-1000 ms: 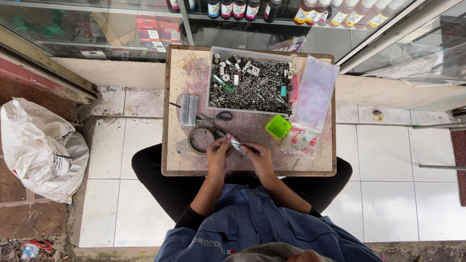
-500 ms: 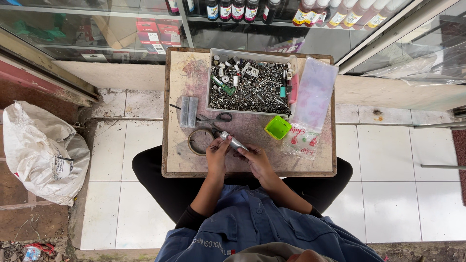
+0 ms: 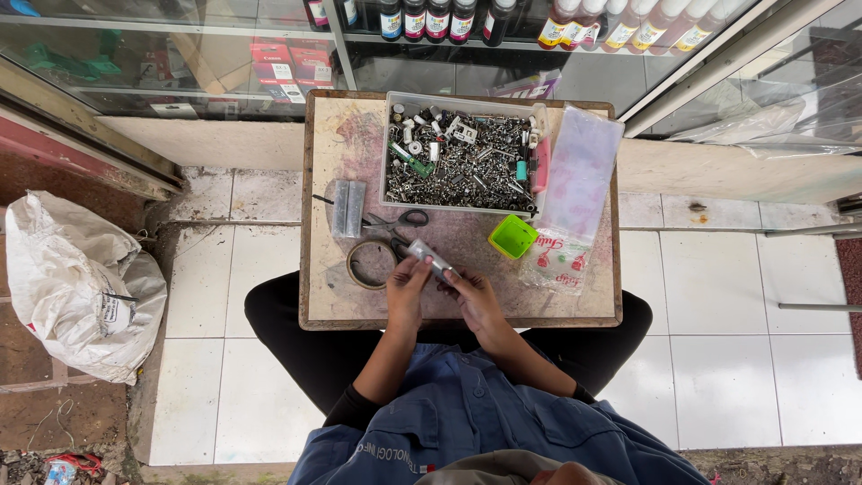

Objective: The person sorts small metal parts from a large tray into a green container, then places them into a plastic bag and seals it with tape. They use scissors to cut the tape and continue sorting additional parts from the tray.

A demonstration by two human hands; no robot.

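Both hands meet close together ahead of the body, left hand (image 3: 406, 289) and right hand (image 3: 473, 301) (fingers curled inward).

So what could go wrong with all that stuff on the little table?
The small silvery packet is pinched between the left hand and right hand above the table, so it might slip and drop. The scissors lie close to the fingers, which could get nicked. The green box and plastic bags sit near the right edge and might get knocked off.
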